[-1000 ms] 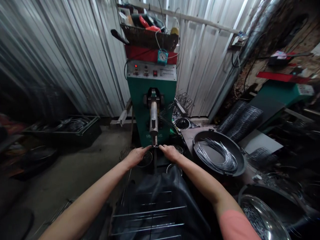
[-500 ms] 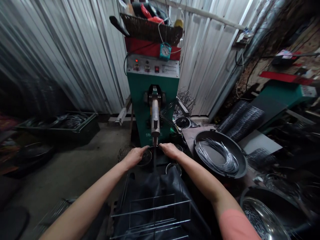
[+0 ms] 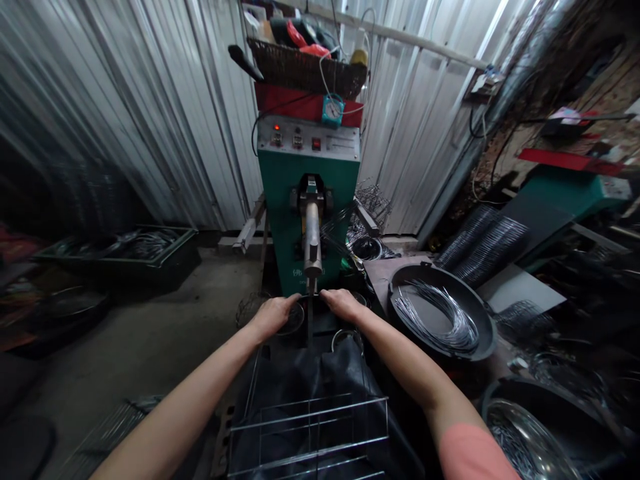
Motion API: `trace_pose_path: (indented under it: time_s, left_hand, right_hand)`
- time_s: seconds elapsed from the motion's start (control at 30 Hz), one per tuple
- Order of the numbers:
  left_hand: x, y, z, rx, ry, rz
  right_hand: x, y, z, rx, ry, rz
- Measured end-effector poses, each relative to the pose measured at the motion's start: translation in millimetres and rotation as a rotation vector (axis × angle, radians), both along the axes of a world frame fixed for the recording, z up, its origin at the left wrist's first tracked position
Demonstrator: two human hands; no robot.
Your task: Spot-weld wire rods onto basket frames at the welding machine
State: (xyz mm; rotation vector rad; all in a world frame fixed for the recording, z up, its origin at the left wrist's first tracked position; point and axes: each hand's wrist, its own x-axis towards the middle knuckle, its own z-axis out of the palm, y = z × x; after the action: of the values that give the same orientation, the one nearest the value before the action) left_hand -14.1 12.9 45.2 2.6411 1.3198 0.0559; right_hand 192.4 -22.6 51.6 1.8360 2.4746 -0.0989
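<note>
My left hand point(image 3: 274, 316) and my right hand point(image 3: 341, 305) reach forward to the foot of a green spot-welding machine point(image 3: 280, 200). Fingers closed, they pinch a thin metal wire point(image 3: 313, 295) from either side; its ends are hidden by the fingers. Right above the wire is the tip of the machine's upper electrode arm point(image 3: 313, 233); whether they touch I cannot make out. Across my lap, on a dark apron point(image 3: 295, 373), rests a wire rack point(image 3: 320, 419) that neither hand touches.
A black pan point(image 3: 400, 320) holding a coil of wires point(image 3: 460, 327) stands at the right. Nearer is a shiny metal bowl point(image 3: 540, 440) with small metal pieces. A green bin point(image 3: 165, 250) of metal parts sits at the left, with a corrugated wall point(image 3: 200, 120) behind.
The view has shifted slightly, so the machine sits a little lower and further right. Both hands keep their hold on the wire under the electrode. The rack has shifted slightly on my lap.
</note>
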Motion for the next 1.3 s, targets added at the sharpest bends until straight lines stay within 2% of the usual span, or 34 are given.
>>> trace_pose_path:
  time_s: [0.23,0.43,0.73,0.8,0.97,1.07,1.17,1.3]
  left_hand:
    - [-1.3,3.9,-3.9,-0.028,-0.055,-0.005]
    - [-5.3,6.8,-11.7,-0.026,-0.190,-0.050]
    - [-6.5,7.6,-12.9,-0.054,-0.196,-0.019]
    - [-6.3,7.0,-11.9,-0.061,-0.193,-0.014]
    - [-6.3,6.5,-11.8,-0.052,-0.190,-0.011]
    - [-6.9,7.3,-13.0,-0.048,-0.194,-0.018]
    - [-7.5,7.8,-12.9,-0.057,-0.194,-0.030]
    - [-8.0,7.7,-11.1,-0.061,-0.183,-0.018]
  right_hand:
    - [0.6,0.3,-0.7,0.004,0.020,0.006]
    - [0.4,-2.8,0.6,0.007,0.039,0.015]
    - [-0.7,0.2,-1.4,-0.002,0.068,-0.034]
    - [3.6,1.4,-4.8,-0.001,0.179,-0.069]
    - [19.2,-1.5,-18.1,-0.016,0.705,-0.159]
    - [23.0,-5.1,-26.3,-0.059,0.931,-0.259]
    - [21.5,-6.9,-30.4,-0.124,1.063,-0.306]
    - [18.1,-7.3,-29.4,-0.084,1.058,-0.293]
